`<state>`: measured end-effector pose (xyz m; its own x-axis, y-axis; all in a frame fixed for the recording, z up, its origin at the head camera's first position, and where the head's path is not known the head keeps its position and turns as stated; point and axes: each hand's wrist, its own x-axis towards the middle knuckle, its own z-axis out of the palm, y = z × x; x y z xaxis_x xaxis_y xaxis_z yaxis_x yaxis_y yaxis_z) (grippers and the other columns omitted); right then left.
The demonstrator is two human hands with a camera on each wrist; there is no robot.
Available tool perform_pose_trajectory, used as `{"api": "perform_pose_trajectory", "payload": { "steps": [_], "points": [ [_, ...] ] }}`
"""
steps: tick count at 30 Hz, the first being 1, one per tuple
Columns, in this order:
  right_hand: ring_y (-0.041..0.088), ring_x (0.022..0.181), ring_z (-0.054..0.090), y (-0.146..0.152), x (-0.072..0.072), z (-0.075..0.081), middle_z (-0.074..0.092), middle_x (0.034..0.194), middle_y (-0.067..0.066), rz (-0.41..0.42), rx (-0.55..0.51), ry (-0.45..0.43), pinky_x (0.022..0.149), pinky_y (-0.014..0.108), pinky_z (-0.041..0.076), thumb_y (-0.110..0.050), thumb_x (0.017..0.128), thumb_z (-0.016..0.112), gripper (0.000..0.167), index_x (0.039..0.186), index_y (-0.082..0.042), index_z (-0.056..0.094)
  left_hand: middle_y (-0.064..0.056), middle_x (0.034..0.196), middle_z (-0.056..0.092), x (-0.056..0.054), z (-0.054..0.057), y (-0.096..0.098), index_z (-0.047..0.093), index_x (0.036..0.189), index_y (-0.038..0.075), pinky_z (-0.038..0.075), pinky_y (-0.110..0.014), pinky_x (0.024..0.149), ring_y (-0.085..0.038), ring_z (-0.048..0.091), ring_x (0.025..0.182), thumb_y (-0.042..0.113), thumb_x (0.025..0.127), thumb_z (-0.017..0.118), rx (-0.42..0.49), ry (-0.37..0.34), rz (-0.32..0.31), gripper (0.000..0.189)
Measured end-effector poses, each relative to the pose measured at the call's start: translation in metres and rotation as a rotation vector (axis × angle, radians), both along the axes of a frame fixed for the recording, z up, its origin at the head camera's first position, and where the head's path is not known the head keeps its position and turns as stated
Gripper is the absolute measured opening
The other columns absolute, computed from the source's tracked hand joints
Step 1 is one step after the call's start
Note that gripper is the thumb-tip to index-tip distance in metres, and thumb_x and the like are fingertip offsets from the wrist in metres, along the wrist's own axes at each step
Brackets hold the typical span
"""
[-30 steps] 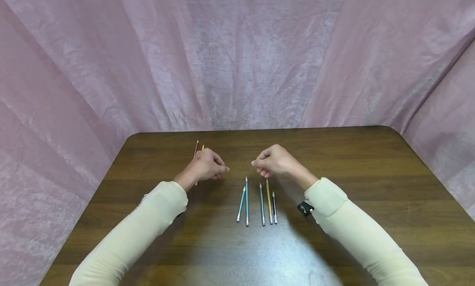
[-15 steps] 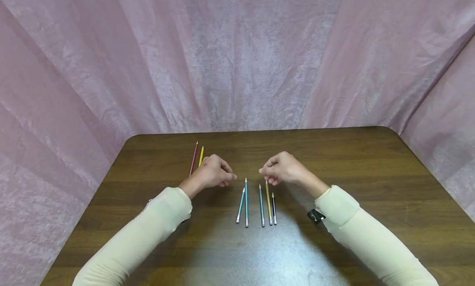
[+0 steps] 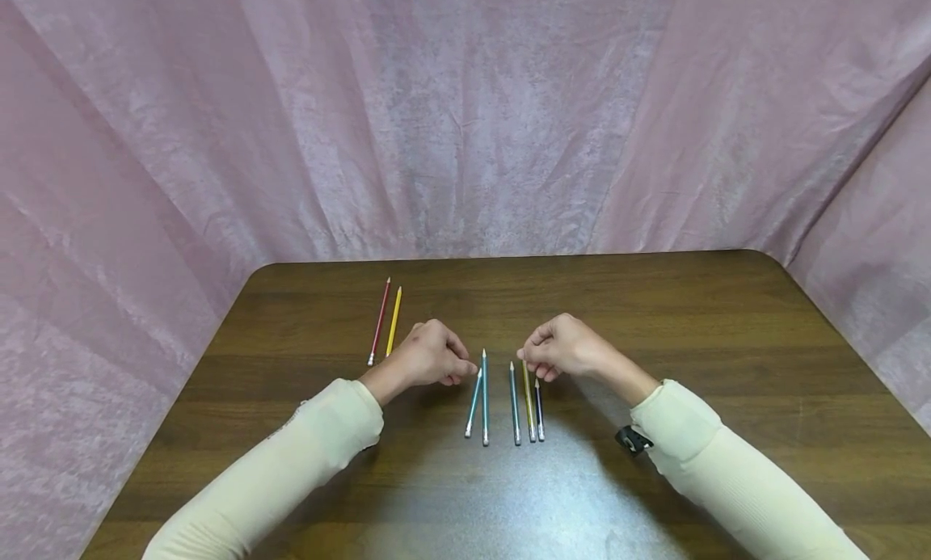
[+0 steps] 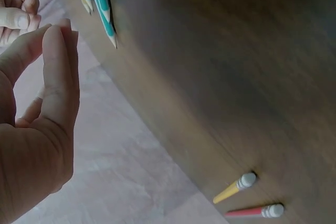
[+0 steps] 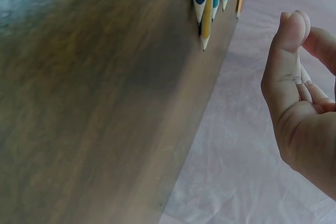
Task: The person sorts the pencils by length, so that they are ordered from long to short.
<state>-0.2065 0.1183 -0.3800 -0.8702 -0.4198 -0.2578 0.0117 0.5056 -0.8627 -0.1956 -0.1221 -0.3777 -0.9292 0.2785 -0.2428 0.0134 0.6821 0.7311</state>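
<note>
Nothing shows between the fingers of either hand; on both, the thumb and fingertips come together. My left hand hovers by the tips of a short teal pencil and a long teal pencil. Over the tip of a gold pencil is my right hand. That pencil lies between a third teal pencil and a short dark blue pencil. All point away from me, with eraser ends nearer. In the right wrist view the fingertips are apart from the gold pencil.
Farther left on the brown wooden table lie a red pencil and a yellow pencil, the latter's lower end hidden behind my left hand. A pink curtain hangs behind the table's far edge.
Both hands have moved toward me and to the right, coming closer to the pencil tips. The red and yellow pencils, partly covered before, now show more. The pencils stay put.
</note>
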Motion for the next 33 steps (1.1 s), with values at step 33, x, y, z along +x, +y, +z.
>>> {"api": "perform_pose_trajectory", "payload": {
  "steps": [33],
  "points": [
    [0.008, 0.051, 0.059, 0.005, 0.023, -0.026, 0.063, 0.063, 0.004, -0.001, 0.072, -0.080, 0.052, 0.026, 0.057, -0.005, 0.091, 0.069, 0.011, 0.086, 0.004, 0.072, -0.006, 0.063, 0.069, 0.018, -0.020, 0.026, 0.071, 0.071, 0.004, 0.058, -0.028, 0.054, -0.016, 0.069, 0.054, 0.003, 0.080, 0.082, 0.026, -0.105, -0.043, 0.015]
  ]
}}
